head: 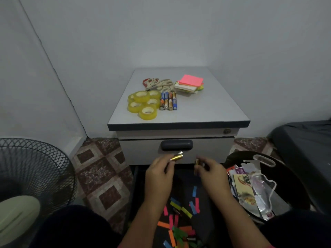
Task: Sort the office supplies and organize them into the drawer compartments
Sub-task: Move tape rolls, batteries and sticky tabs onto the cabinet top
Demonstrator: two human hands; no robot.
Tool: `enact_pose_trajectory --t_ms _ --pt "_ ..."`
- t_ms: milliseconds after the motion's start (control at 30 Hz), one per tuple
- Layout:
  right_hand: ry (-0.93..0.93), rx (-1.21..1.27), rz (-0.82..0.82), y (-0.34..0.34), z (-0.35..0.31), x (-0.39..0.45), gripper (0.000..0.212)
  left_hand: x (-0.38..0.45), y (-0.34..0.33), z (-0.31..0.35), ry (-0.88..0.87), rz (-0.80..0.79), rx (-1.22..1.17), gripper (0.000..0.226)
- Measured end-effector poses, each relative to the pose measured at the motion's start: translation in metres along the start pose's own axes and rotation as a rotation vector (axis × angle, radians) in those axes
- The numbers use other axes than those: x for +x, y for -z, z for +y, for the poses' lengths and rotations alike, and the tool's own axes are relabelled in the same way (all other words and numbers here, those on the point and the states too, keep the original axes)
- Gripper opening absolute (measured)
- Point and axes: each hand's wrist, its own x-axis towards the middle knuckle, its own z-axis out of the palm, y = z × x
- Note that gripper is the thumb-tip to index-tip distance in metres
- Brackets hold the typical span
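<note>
Low in the centre of the frame I see my left hand [160, 168] pinching a gold battery [177, 157] at its fingertips, just below the dark drawer handle [176, 145]. A little to the right, my right hand [212, 170] curls around another small battery [197, 162], mostly hidden by the fingers, and the two hands are apart. The drawer front [143, 149] sits flush with the cabinet. On the cabinet top [206, 108] at mid-frame, a cluster of yellow tape rolls [144, 103] lies at the left, touching a row of batteries [168, 101] laid side by side. Behind them are scissors [159, 84] and, to the right, a stack of sticky notes [189, 85] with a pink pad on top. Coloured paper strips [180, 219] are scattered at the bottom centre. A black bin [290, 178] with packaging is at lower right, and a fan [30, 169] at lower left.
</note>
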Motion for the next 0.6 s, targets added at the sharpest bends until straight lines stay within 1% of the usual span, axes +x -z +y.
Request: enact_pose_trajectory --t_ms 100,200,267,333,400,467,600 --pt "0.098 0.116 0.093 0.02 -0.046 0.009 0.036 0.03 0.014 0.03 -0.182 0.164 -0.014 0.026" --pt "0.158 0.151 0.165 0.034 -0.085 0.029 0.036 0.059 0.017 0.044 -0.297 0.252 0.118 0.025" --pt "0.169 0.081 0.15 0.037 -0.104 0.049 0.038 0.075 0.015 0.044 -0.348 0.255 0.232 0.025" --pt "0.165 0.011 0.111 0.035 -0.118 0.073 0.04 0.087 0.01 0.042 -0.392 0.224 0.299 0.023" --pt "0.157 -0.033 0.075 0.03 -0.124 0.097 0.04 0.096 0.004 0.042 -0.441 0.182 0.337 0.023" --pt "0.152 -0.079 0.055 0.023 -0.127 0.118 0.038 0.1 -0.003 0.043 -0.478 0.141 0.351 0.028" --pt "0.19 -0.149 0.052 0.015 -0.13 0.141 0.036 0.101 -0.011 0.043 -0.49 0.156 0.388 0.031"
